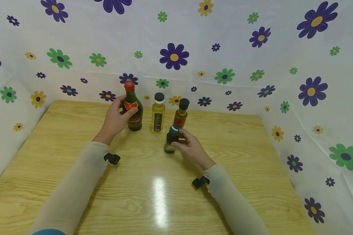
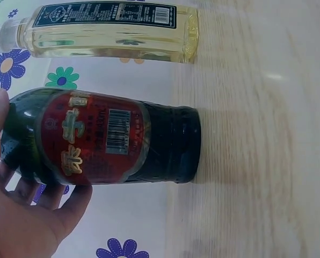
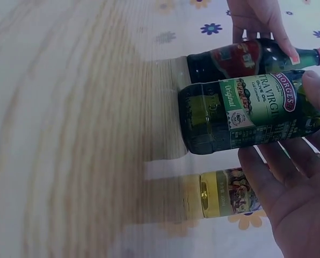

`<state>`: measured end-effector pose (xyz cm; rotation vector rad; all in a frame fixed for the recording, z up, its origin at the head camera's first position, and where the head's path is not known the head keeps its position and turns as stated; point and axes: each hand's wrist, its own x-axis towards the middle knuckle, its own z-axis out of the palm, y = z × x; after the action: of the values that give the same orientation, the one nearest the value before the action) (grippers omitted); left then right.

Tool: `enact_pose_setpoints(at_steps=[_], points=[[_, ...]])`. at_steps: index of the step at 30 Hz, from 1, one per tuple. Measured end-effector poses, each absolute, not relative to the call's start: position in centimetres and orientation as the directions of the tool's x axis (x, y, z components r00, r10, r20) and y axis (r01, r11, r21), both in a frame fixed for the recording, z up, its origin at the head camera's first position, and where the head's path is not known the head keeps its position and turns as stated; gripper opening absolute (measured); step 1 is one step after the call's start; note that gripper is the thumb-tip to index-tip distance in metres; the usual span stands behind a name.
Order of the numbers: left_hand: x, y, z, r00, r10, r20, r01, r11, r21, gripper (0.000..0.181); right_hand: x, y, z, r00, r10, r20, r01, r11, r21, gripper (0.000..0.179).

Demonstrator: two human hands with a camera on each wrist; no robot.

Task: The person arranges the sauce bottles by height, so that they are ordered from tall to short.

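Note:
My left hand [image 1: 114, 121] holds a dark green glass bottle [image 1: 134, 121] with a red cap, its thumb over the red neck label. In the left wrist view the bottle's round red label [image 2: 95, 137] shows a barcode, and the fingers curl around its upper body. Nearer the front, my right hand [image 1: 192, 149] grips a small dark green olive oil bottle [image 1: 170, 148] around its upper part. Its green "Extra Virgin" label [image 3: 262, 102] faces the right wrist camera. Both bottles stand upright, their bases at the wooden tabletop.
A clear bottle of yellow oil [image 1: 158, 119] with a dark cap stands between the two hands. Behind the olive oil stands a smaller black-capped bottle [image 1: 180, 119] with a red label. The wooden table [image 1: 129, 195] backs onto a flower-print cloth [image 1: 191, 32].

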<state>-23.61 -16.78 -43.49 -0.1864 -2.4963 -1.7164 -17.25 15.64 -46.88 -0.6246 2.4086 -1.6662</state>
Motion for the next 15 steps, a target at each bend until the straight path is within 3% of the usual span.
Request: enact_pose_setpoints(at_steps=[15], points=[[-23.37, -16.82, -43.49, -0.988, 0.04, 0.147, 0.152, 0.306, 0.94, 0.076, -16.94, 15.62, -46.96, -0.913, -0.362, 0.188, -0.302, 0.291, -0.908, 0.045]])
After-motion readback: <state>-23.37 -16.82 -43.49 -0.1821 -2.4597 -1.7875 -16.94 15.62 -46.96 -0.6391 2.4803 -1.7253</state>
